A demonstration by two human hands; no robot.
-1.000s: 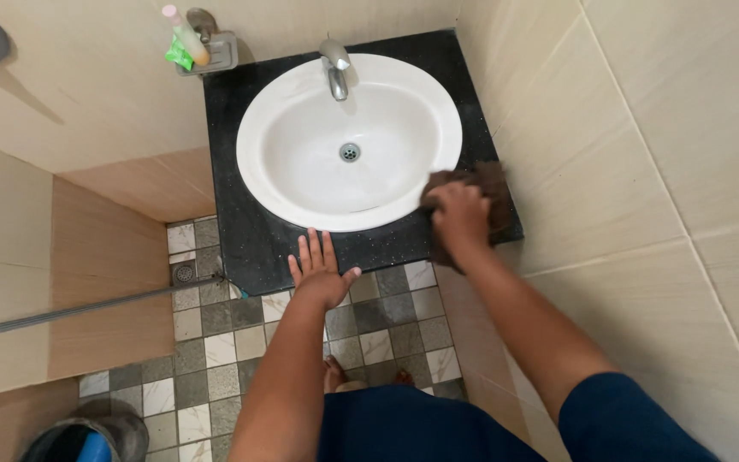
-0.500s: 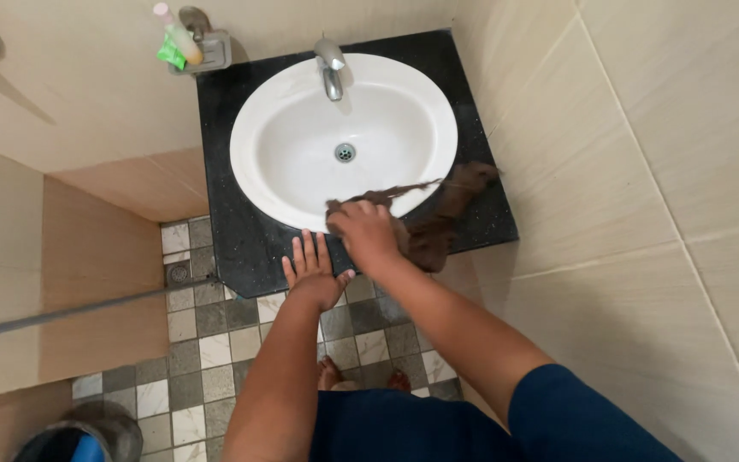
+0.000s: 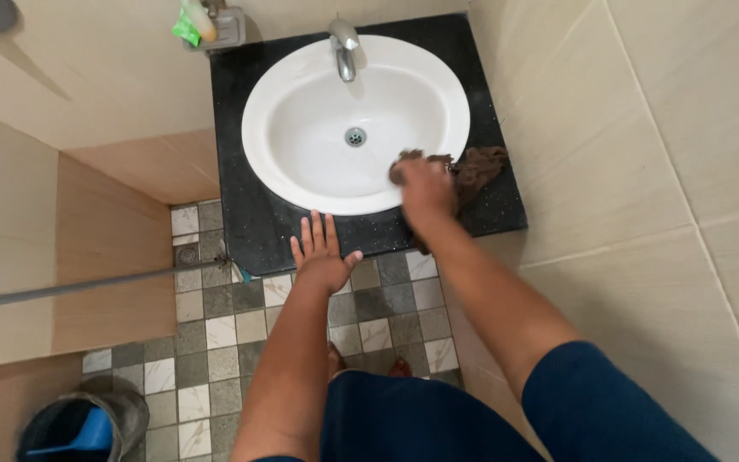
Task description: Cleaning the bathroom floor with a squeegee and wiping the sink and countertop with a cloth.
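Tiled bathroom, black worktop (image 3: 250, 214) mid-frame. Right hand (image 3: 425, 184) clamped on brown rag (image 3: 472, 167) at right rim of white sink (image 3: 301, 128); left hand (image 3: 322, 252) flat, fingers spread, on front edge. Looks mid-wipe, rim partly done.

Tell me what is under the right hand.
A brown cloth lies under the right hand, on the white sink rim and black counter. The covered rim is hidden.

Tiled bathroom: white washbasin (image 3: 301, 128), tap (image 3: 344, 47).
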